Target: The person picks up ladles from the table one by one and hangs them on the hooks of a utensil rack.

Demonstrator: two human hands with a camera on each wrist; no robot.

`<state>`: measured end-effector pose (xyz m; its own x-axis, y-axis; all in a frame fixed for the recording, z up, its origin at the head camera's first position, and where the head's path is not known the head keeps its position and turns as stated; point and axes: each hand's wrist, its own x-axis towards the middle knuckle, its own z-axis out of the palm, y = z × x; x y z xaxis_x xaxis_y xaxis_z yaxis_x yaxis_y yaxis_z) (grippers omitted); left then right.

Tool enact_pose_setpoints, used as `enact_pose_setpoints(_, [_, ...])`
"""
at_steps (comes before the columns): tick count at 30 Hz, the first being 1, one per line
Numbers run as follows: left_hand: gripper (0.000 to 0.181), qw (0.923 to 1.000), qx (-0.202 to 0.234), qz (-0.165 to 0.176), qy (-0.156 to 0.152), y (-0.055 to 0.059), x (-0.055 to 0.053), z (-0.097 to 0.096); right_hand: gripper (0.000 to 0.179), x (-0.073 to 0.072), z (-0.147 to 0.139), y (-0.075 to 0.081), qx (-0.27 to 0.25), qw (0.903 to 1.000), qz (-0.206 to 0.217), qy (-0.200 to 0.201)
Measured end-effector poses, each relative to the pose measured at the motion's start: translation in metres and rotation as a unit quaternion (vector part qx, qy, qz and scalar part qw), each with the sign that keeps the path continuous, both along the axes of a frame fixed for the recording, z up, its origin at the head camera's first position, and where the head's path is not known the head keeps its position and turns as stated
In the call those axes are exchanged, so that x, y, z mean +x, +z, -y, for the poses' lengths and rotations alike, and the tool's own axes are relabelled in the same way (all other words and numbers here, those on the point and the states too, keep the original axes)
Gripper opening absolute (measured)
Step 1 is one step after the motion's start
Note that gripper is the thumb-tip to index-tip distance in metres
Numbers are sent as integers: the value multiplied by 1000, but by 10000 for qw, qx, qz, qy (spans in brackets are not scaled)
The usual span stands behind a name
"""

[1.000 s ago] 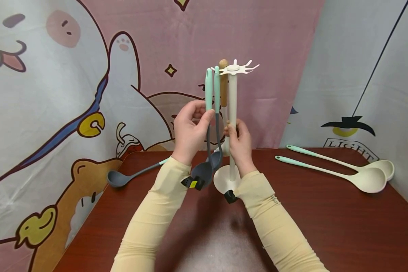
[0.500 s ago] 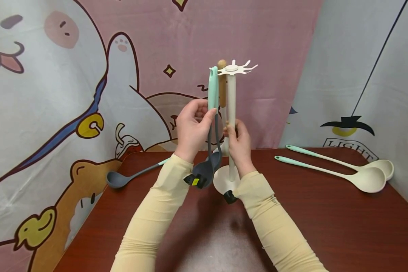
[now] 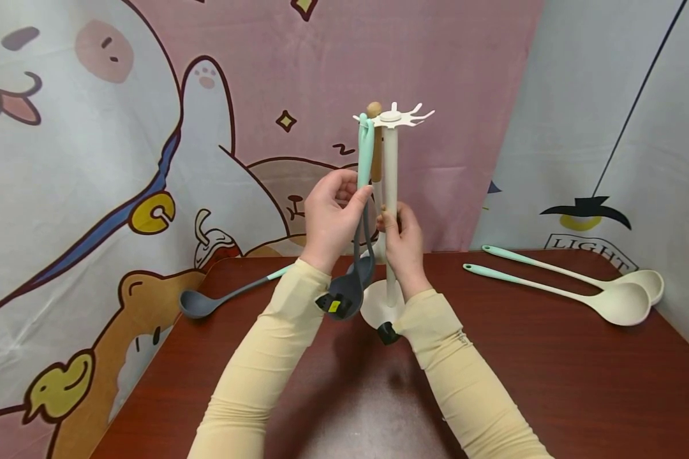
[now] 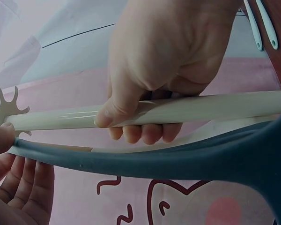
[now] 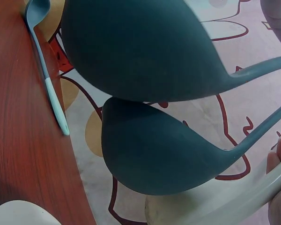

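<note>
Between its thumb and fingers, my left hand [image 3: 333, 220] pinches the mint handle [image 3: 365, 159] of a dark grey ladle. The handle's top is right at a hook of the white utensil rack [image 3: 391, 166]. Below the hand hangs this ladle's bowl [image 5: 140, 51], large in the right wrist view. A second dark grey ladle [image 5: 159, 150] hangs from the rack just behind it, its handle mostly hidden. My right hand [image 3: 404, 245] grips the rack's pole about halfway up. Behind the ladles hangs a wooden-handled utensil [image 3: 377, 166] with a pale head.
Another dark grey ladle [image 3: 200, 303] with a mint handle lies on the table [image 3: 528, 382] at the left. To the right lie a white ladle [image 3: 620, 304] and a second white utensil [image 3: 656, 285], both mint-handled. A printed cloth [image 3: 448, 64] hangs behind the table.
My left hand has moved slightly right with the ladle, bringing its handle from beside the hung ladle's handle to overlap it at the hook. The right hand stays on the pole.
</note>
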<state>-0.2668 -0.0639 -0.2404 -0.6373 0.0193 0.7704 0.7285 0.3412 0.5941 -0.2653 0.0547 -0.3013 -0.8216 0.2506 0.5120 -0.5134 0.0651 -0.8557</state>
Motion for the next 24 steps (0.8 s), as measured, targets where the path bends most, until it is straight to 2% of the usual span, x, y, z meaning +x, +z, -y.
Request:
enact_pose_setpoints(5, [17, 10000, 24, 89, -14, 1, 1, 0, 22, 6, 0, 4, 49, 10000, -27, -10])
enact_pose_setpoints(13, [20, 9997, -2, 232, -15, 0, 0, -1, 23, 4, -1, 3, 13, 10000, 18, 50])
enact_pose_setpoints(20, [21, 9994, -13, 353, -10, -1, -1, -3, 27, -26, -5, -22, -20, 10000, 61, 51])
enact_pose_setpoints(24, [22, 9992, -28, 410, -28, -2, 0, -3, 26, -27, -5, -24, -77, 10000, 20, 56])
